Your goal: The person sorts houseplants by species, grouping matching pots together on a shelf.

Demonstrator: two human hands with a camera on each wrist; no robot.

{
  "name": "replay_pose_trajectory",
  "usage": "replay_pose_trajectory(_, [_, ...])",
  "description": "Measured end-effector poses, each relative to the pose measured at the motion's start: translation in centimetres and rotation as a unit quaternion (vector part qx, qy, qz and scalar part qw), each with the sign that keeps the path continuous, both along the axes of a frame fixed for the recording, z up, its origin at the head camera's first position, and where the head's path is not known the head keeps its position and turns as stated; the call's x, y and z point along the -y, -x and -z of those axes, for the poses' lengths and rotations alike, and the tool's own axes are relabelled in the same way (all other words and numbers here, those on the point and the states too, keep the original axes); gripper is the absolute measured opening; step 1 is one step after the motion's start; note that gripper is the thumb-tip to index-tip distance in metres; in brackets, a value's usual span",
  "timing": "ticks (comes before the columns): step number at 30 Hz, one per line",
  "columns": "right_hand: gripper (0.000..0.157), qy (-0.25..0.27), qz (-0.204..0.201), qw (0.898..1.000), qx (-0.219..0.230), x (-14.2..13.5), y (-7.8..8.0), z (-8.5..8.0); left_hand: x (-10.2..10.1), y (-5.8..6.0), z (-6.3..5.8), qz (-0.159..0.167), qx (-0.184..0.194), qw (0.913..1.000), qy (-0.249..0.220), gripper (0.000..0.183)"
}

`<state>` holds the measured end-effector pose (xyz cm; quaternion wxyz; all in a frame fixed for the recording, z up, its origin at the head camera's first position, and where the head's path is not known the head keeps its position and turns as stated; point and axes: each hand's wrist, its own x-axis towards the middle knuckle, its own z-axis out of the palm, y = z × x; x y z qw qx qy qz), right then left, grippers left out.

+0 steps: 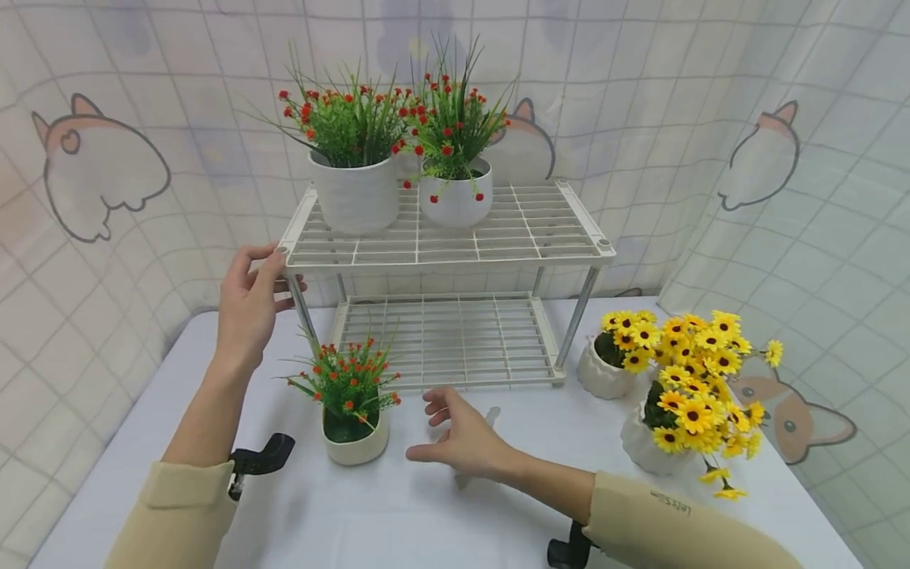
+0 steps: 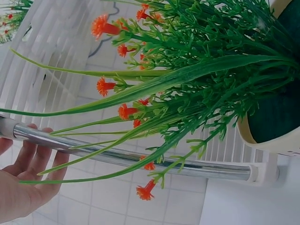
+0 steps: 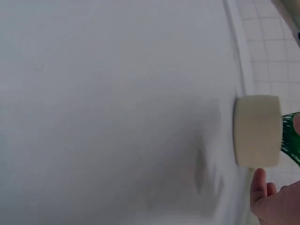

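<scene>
Lower left of centre, a cream pot (image 1: 358,450) stands upright on the desk (image 1: 398,521), just left of the nearer right hand (image 1: 465,438), its fingers spread and empty; middle left, the left hand (image 1: 245,304) seemingly grips the rack (image 1: 448,261).

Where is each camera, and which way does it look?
Head: worn on the head, facing forward and down at the wire shelf and cream pot; left hand, right hand and sleeves show.
Left wrist: on that wrist, facing the shelf's metal post past orange-red flowers; left hand shows.
Right wrist: on that wrist, facing white tabletop and cream pot; part of the right hand shows.
Shared by head and left wrist: the left hand at that post.
</scene>
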<state>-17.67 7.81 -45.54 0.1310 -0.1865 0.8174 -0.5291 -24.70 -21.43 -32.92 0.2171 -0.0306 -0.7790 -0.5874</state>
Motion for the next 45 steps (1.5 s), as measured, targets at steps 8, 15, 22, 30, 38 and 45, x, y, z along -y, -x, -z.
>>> replay_pose_trajectory(8, [0.090, 0.022, 0.017, 1.000, 0.006, 4.0, 0.6, 2.1, 0.1, 0.1, 0.0, 0.003, -0.007, 0.9999, -0.011, 0.038])
replay_pose_trajectory(15, [0.090, 0.001, 0.036, 0.999, -0.003, 6.2, 1.1, 3.2, 0.1, 0.0, 0.3, 0.004, -0.019, 0.9998, 0.005, 0.041])
replay_pose_trajectory(22, [0.089, 0.003, 0.050, 0.999, 0.008, 6.1, 1.3, 3.3, 0.1, 0.0, 0.4, 0.005, -0.019, 0.9998, 0.005, 0.041])
replay_pose_trajectory(30, [0.089, 0.000, 0.038, 0.999, 0.007, 4.5, 2.1, 3.1, 0.1, -0.1, 0.3, 0.002, -0.023, 0.9997, 0.012, 0.043])
replay_pose_trajectory(38, [0.077, 0.031, 0.028, 0.999, 0.006, 2.4, 2.7, 2.9, 0.1, -0.1, 0.1, 0.001, -0.017, 0.9999, 0.001, 0.043])
replay_pose_trajectory(45, [0.085, 0.044, 0.020, 0.998, -0.036, 3.6, 1.6, 3.2, 0.2, -0.1, 0.2, 0.001, -0.015, 0.9998, 0.009, 0.042])
